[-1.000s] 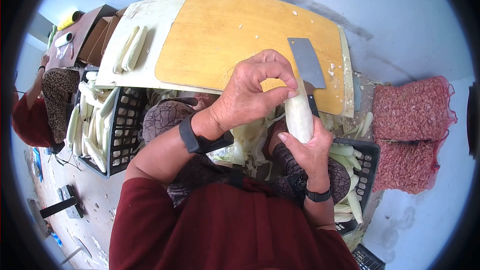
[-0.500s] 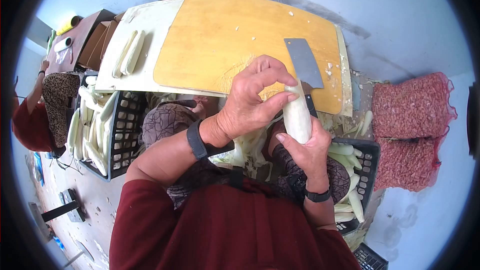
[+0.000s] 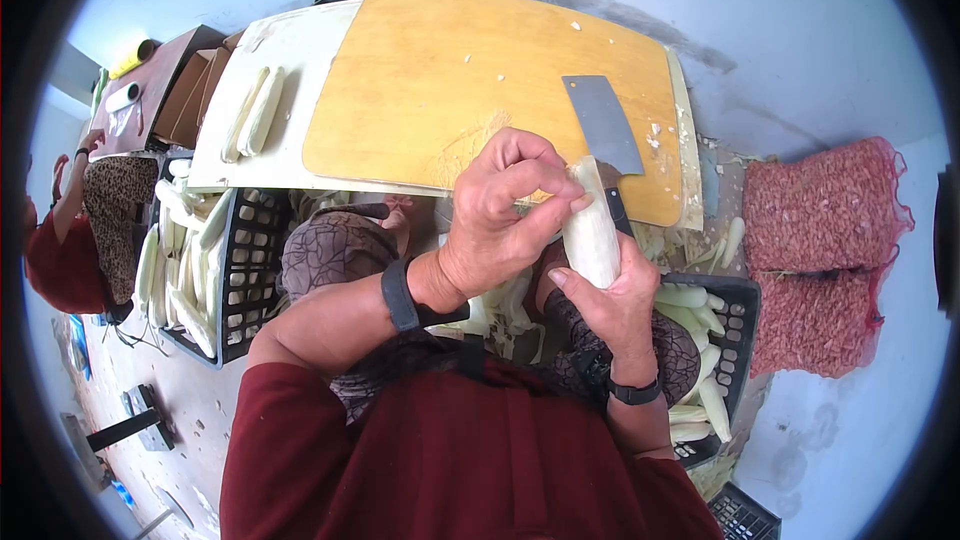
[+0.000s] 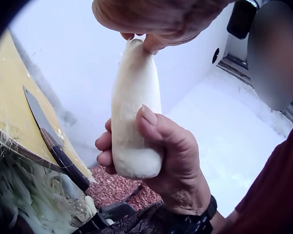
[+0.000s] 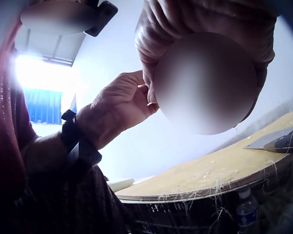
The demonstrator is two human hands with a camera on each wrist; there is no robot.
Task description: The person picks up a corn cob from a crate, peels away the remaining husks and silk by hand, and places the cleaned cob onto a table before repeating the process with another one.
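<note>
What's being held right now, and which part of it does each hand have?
A pale vegetable: the right hand grips its thick lower end, and the left hand pinches its narrow tip.

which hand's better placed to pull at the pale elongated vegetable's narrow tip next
Left, probably: the bare left hand pinches the narrow tip of the pale vegetable, while the bare right hand grips it lower down and seems suited to steadying.
</note>
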